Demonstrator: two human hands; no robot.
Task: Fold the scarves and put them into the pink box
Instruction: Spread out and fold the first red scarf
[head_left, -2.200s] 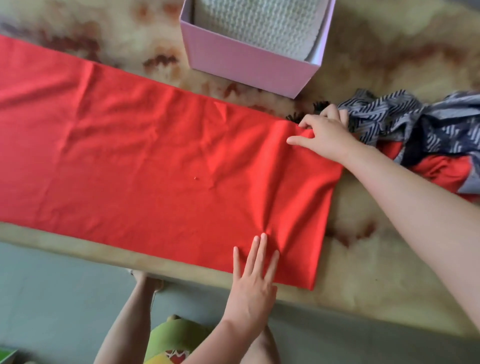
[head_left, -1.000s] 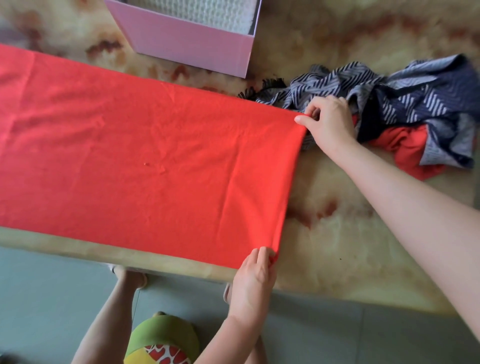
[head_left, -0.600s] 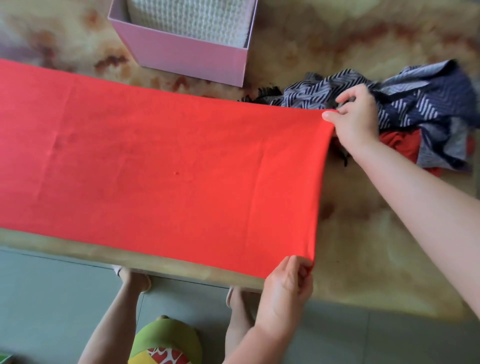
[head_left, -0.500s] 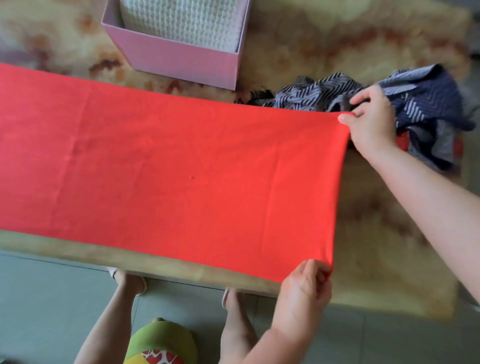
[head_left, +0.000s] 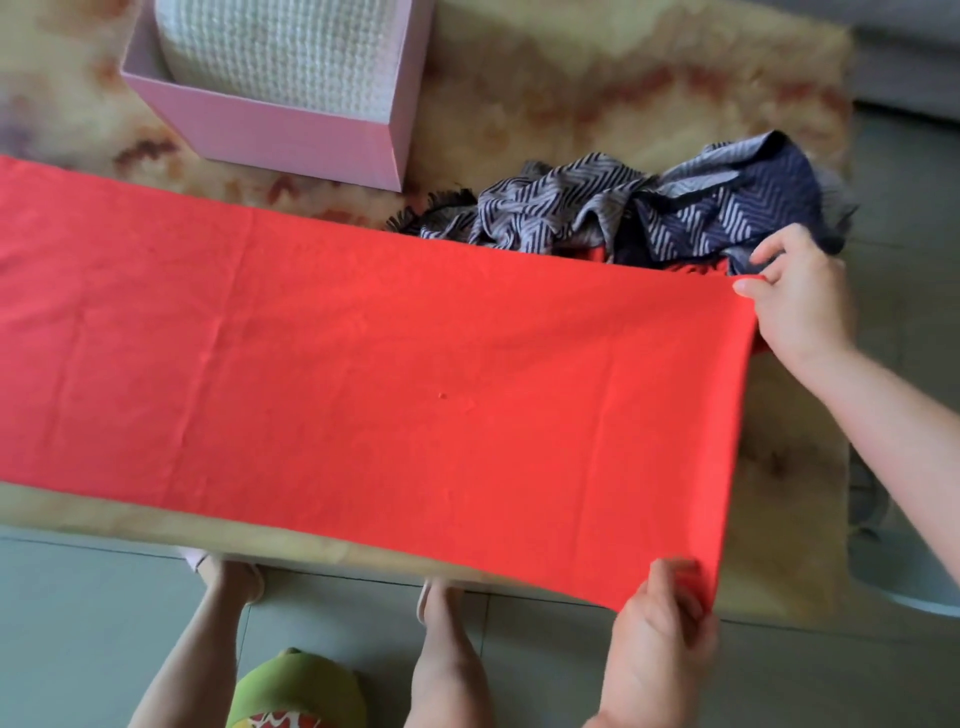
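Note:
A long red scarf (head_left: 363, 384) lies stretched flat across the fluffy cream rug (head_left: 571, 88), running off the left edge of the view. My right hand (head_left: 800, 301) pinches its far right corner. My left hand (head_left: 662, 629) grips its near right corner at the rug's front edge. The pink box (head_left: 291, 137) stands at the back left with a white knitted scarf (head_left: 280, 52) folded inside. A crumpled navy and grey zigzag scarf (head_left: 649, 213) lies in a heap behind the red scarf's right end, partly under it.
A bit of another red cloth (head_left: 696, 267) shows under the zigzag heap. The rug ends at the right on grey floor tiles (head_left: 909, 208). My legs and a green garment (head_left: 296, 691) are below the rug's front edge.
Both hands took hold of the red scarf's right corners and pulled them to the right, drawing the cloth taut and flat. The right end now covers part of the zigzag heap.

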